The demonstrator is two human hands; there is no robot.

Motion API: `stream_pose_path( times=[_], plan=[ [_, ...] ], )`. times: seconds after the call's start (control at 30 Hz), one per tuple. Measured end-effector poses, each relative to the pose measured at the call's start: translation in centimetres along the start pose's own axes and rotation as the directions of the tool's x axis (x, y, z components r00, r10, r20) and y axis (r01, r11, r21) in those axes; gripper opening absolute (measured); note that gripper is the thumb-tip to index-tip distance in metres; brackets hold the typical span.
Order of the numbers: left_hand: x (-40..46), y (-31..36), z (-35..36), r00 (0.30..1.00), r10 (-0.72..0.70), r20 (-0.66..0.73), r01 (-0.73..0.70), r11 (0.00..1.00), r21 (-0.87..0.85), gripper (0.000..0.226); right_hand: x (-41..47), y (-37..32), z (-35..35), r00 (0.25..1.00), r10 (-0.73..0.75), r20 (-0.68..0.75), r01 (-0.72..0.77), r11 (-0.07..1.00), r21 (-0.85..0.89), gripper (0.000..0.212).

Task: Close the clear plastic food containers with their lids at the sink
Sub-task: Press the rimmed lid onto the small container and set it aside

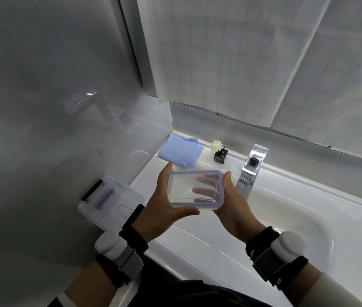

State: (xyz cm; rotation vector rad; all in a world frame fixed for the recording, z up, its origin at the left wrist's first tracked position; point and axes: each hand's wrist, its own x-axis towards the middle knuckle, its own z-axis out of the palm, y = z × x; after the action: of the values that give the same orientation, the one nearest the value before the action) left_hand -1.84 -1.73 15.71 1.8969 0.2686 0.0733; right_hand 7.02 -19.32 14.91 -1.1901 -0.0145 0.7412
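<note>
A clear plastic food container [194, 189] with a pale blue rim is held in the air above the left part of the white sink [286, 218]. My left hand [164, 207] grips its left side, thumb along the near edge. My right hand [233, 207] cups its right side from below, and its fingers show through the clear plastic. Whether a lid sits on it I cannot tell. A second clear box [111, 202] with a dark clip and a pink label lies on the ledge to the left, by my left wrist.
A chrome tap [250, 171] stands just right of the held container. A folded blue cloth [180, 152] and a small black holder with a white flower [219, 152] sit on the back ledge. A grey wall closes the left side.
</note>
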Motion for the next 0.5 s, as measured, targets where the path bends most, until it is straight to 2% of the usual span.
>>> stream_pose_path(
  times=[0.1, 0.23, 0.4, 0.5],
  plan=[
    [-0.2, -0.2, -2.4, 0.998, 0.048, -0.046, -0.043, 0.994, 0.100, 0.111, 0.1, 0.3, 0.4, 0.999, -0.001, 0.045, 0.005, 0.996, -0.086, 0.060],
    [-0.8, -0.7, -6.3, 0.991, 0.101, -0.088, -0.088, 0.987, 0.138, 0.078, 0.4, 0.3, 2.2, 0.991, -0.005, 0.137, 0.022, 0.993, -0.120, 0.038],
    [-2.5, -1.3, -10.1, 0.962, 0.238, -0.135, -0.185, 0.928, 0.322, 0.067, 1.3, 0.9, 5.4, 0.973, -0.002, 0.229, 0.029, 0.993, -0.116, 0.047],
    [-4.0, -2.2, -12.5, 0.953, 0.259, -0.160, -0.170, 0.889, 0.426, 0.059, 2.2, 1.4, 7.7, 0.956, 0.002, 0.294, 0.054, 0.982, -0.183, 0.033]
  ],
)
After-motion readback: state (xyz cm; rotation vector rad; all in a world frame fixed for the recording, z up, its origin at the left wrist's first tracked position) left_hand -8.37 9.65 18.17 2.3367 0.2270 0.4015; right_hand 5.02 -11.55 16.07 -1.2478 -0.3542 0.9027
